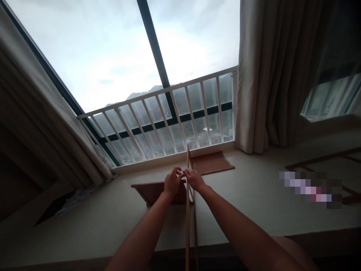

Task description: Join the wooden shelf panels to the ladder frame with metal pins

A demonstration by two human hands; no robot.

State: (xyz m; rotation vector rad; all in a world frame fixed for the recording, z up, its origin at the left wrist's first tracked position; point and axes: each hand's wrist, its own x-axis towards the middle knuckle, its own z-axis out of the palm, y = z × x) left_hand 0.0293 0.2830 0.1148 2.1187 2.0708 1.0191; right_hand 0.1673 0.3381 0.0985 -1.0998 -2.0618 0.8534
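A thin wooden frame [187, 226] stands on edge and runs away from me across the pale window ledge [254, 199]. My left hand [172, 181] and my right hand [194, 178] meet at its top edge, with the fingers of both pinched together on it. Whether something small sits between the fingertips cannot be told. A brown wooden panel [150, 191] lies on the ledge just left of the hands. Another brown panel [212, 162] lies flat beyond them, near the railing.
A white railing [169, 116] fronts the large window with a dark mullion. Beige curtains [270, 75] hang on the right and others on the left [36, 124]. A wooden frame [324, 160] lies at the right of the ledge. A dark gap [53, 209] opens at the left.
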